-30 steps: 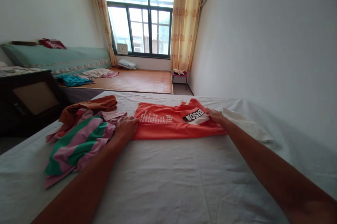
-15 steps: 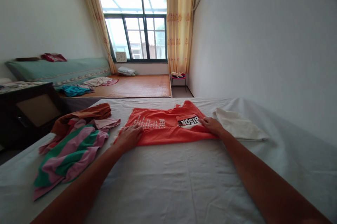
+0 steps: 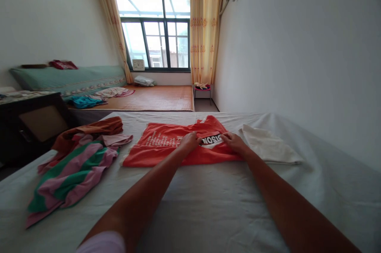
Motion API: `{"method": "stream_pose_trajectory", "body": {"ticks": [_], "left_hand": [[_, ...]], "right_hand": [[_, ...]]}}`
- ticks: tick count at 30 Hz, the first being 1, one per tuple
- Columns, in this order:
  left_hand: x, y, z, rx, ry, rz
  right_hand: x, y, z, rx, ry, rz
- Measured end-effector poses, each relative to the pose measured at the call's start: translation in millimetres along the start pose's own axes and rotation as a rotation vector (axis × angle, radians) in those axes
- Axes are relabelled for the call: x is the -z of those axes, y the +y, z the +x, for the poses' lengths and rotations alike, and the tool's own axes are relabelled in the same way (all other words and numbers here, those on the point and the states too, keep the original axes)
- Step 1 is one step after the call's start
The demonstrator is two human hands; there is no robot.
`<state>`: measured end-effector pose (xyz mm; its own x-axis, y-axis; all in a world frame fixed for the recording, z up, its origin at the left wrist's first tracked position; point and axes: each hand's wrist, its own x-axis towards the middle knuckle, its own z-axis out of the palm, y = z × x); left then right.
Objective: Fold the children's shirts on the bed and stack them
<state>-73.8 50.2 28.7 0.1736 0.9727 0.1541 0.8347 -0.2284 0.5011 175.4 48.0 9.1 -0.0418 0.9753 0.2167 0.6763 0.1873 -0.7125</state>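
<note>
1. My two hands are both on one orange shirt (image 3: 166,146), which lies flat in the middle of the bed (image 3: 208,205) in front of me.
2. My left hand (image 3: 190,141) rests on the shirt just left of its black-and-white printed patch; whether its fingers pinch the cloth or only press on it I cannot tell.
3. My right hand (image 3: 233,142) lies on the shirt's right part, just right of that patch, near the left hand but not touching it; I cannot tell its grip either.
4. One white folded cloth (image 3: 268,148) lies just beside the shirt on the right, close to my right hand.
5. To the left is one heap of clothes: a striped garment (image 3: 71,173) in green and pink, with a brown garment (image 3: 89,130) on its far side.
6. Past the bed I count one window (image 3: 157,39), two yellow curtains (image 3: 204,27), one small clock (image 3: 137,64) on the sill and one small stool (image 3: 203,88).
</note>
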Motion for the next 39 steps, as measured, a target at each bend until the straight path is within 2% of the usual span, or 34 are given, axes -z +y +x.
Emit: {"method": "stream_pose_trajectory", "body": {"ticks": [5,8,11,13,16,20,22,24,26,30,33,37,39], "left_hand": [[-16.4,-5,15,0.031,0.065,-0.152],[-15.2,-12,16,-0.026,0.072,-0.268],[-9.9,-21,15,-0.155,0.063,-0.482],[-5.4,-27,13,-0.294,0.008,-0.573],[2.4,-33,8,-0.471,-0.154,-0.525],[15.3,-28,2,-0.556,-0.315,-0.437],[20.6,-21,1,-0.549,-0.303,-0.451],[21.4,-13,0,-0.517,-0.227,-0.458],[15.0,-6,-2,-0.487,-0.14,-0.399],[-12.8,1,-13,-0.498,-0.077,-0.051],[-28.5,0,-23,-0.453,-0.071,0.152],[-29.5,0,-28,-0.377,-0.092,0.208],[-26.5,1,-29,-0.358,-0.102,0.209]], "right_hand": [[-17,1,6,-0.026,0.037,0.117],[-16,1,9,0.085,0.063,0.302],[-12,0,9,0.203,0.105,0.423],[-11,1,8,0.183,0.132,0.35],[-10,5,5,0.078,0.134,0.196],[0,5,2,-0.012,0.125,0.081],[6,-3,1,0.002,0.213,0.006],[7,-16,-1,0.078,0.258,-0.09],[-1,-29,-6,0.196,0.209,-0.179],[-35,-39,-19,0.383,-0.093,-0.359],[-48,-29,-24,0.358,-0.244,-0.516],[-43,-16,-23,0.251,-0.263,-0.574],[-39,-13,-22,0.241,-0.249,-0.568]]}}
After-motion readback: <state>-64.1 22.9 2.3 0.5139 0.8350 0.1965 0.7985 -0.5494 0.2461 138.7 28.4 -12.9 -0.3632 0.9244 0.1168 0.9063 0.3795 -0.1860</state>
